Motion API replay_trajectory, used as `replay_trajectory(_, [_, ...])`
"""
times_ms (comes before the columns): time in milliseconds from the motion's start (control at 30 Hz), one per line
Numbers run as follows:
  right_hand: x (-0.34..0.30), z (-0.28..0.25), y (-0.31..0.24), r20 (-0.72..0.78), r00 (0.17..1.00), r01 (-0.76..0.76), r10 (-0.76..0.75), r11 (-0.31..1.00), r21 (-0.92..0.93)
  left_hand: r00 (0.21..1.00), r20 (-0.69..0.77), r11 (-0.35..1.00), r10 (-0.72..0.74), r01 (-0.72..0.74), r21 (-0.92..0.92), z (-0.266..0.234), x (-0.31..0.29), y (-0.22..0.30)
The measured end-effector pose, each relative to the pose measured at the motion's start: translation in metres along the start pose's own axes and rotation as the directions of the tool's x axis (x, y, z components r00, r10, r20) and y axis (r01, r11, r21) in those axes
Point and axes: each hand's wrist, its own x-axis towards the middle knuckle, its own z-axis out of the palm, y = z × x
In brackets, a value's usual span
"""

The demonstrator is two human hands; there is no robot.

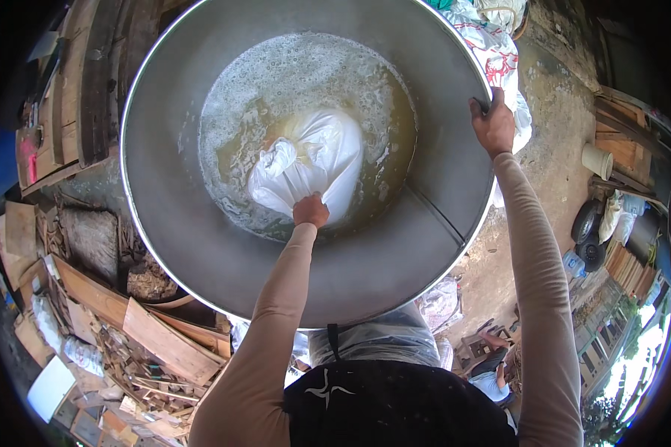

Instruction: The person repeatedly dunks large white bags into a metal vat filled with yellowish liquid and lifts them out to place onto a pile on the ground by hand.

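A large round metal vat (201,246) fills the upper middle of the view, holding yellowish foamy liquid (291,74). A white cloth bag (313,160) tied at the neck lies in the liquid. My left hand (310,211) reaches down into the vat and grips the bag's lower edge. My right hand (493,123) is closed over the vat's rim at the upper right. Both forearms wear tan sleeves and rise from the lower edge.
Wood planks and scraps (156,335) pile up on the ground at lower left. White printed sacks (492,52) lie behind the vat at upper right. A bare concrete floor (552,149) runs to the right, with a white bucket (596,160) and stacked boards (626,268).
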Motion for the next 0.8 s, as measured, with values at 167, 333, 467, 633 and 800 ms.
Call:
replay_trajectory(167, [0.0,-0.003,-0.002,0.017,1.0,-0.022,0.023,0.999,-0.027,1.0,0.013,1.0,0.007,-0.007,-0.017,0.0,-0.013,-0.003])
replay_trajectory(333, [-0.001,0.0,-0.001,-0.007,1.0,-0.012,0.011,0.999,-0.032,0.999,-0.024,1.0,0.03,-0.03,-0.008,0.002,-0.02,0.0])
replay_trajectory(467, [0.001,0.001,0.001,0.001,1.0,-0.018,0.018,0.999,-0.044,0.999,-0.022,0.999,0.04,-0.04,-0.006,0.003,-0.017,0.005])
replay_trajectory(633, [0.003,0.004,0.001,-0.001,1.0,-0.008,0.008,0.998,-0.063,0.998,-0.046,0.999,0.05,-0.05,0.007,0.008,-0.009,0.007])
replay_trajectory(800, [0.002,0.006,0.002,-0.021,1.0,0.021,-0.022,0.997,-0.068,0.994,-0.095,0.999,0.051,-0.049,0.023,0.013,-0.011,0.02])
